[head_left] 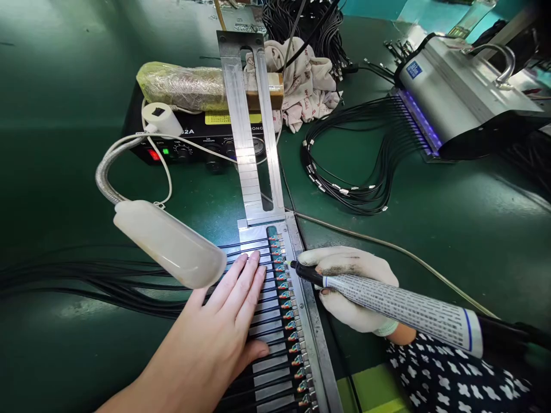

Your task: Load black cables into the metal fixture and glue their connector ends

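Observation:
My bare left hand (228,310) lies flat with its fingers stretched over black cables (267,321) set in a slotted metal fixture (312,321). Small connectors with coloured wires (286,295) form a row along the fixture, just right of my fingertips. My right hand (357,264), in a white glove, is closed around a dispensing syringe (400,304) with a printed white wrap and black nose. The syringe's tip points left at the connectors, close to the fixture's edge; whether it touches one I cannot tell. A hinged metal cover (247,143) extends away from the fixture's far end.
A white gooseneck lamp (170,244) hangs over the cables beside my left hand. Behind it stands a black dispenser box (193,149) under a plastic-wrapped bundle (185,86). A silver lamp unit (465,92) glows violet over cable ends, right of a cable coil (344,192) and cloth (301,86).

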`<state>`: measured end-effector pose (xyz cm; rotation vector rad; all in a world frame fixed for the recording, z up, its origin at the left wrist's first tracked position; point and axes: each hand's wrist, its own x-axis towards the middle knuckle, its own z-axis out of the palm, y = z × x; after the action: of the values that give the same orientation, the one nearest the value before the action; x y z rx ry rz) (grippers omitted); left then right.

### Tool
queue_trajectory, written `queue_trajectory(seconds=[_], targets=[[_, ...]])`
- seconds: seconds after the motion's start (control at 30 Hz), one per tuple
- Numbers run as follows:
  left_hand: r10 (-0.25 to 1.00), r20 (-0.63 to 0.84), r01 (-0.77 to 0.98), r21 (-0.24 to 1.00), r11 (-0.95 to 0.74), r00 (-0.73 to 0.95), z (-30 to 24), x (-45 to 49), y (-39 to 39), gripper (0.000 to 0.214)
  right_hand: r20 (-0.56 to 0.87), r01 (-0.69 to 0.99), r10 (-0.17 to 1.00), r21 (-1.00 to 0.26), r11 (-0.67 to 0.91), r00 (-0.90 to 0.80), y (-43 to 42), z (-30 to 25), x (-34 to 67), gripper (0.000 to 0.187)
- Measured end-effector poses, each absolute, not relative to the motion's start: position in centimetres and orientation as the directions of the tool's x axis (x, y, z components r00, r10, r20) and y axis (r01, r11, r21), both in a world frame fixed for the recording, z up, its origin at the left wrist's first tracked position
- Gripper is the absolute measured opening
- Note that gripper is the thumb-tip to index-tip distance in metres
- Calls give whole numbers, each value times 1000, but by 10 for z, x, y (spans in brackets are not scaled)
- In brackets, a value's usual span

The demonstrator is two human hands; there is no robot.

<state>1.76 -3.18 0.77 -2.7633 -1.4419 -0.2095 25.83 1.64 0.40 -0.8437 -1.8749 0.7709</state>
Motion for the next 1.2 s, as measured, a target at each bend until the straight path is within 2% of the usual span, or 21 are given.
queue_trajectory(seconds=[1.2], targets=[[816,117,817,51,-574,566,4,16,-34,83,479,215,789,-784,582,-385,18,7,259,16]])
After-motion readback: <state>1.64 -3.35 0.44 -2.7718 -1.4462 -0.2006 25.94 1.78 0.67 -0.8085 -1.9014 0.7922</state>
